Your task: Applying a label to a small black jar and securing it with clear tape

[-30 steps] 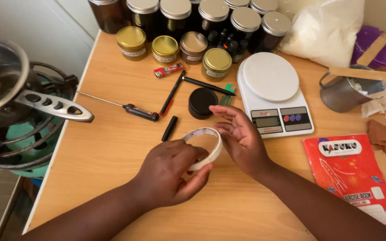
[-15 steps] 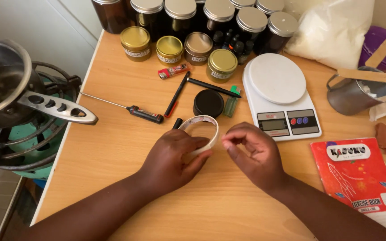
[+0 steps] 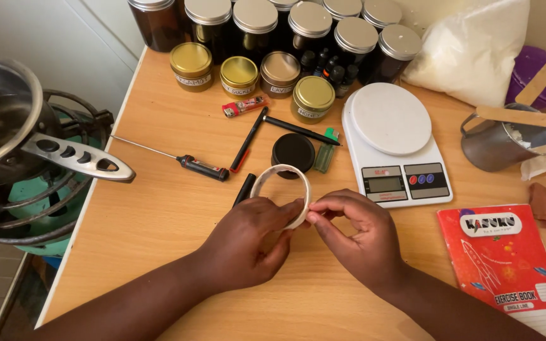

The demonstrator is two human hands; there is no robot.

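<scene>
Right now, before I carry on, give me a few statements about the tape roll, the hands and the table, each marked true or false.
1. Both hands are on the white tape roll. True: left hand holds it, right hand pinches its edge.
2. The tape roll lies flat on the scale. False: it is held up over the table; the white scale has nothing on it.
3. A black round lid sits just beyond the roll. True.
4. The probe thermometer is in the right hand. False: it lies on the table.
5. The red exercise book lies on the right. True.
</scene>
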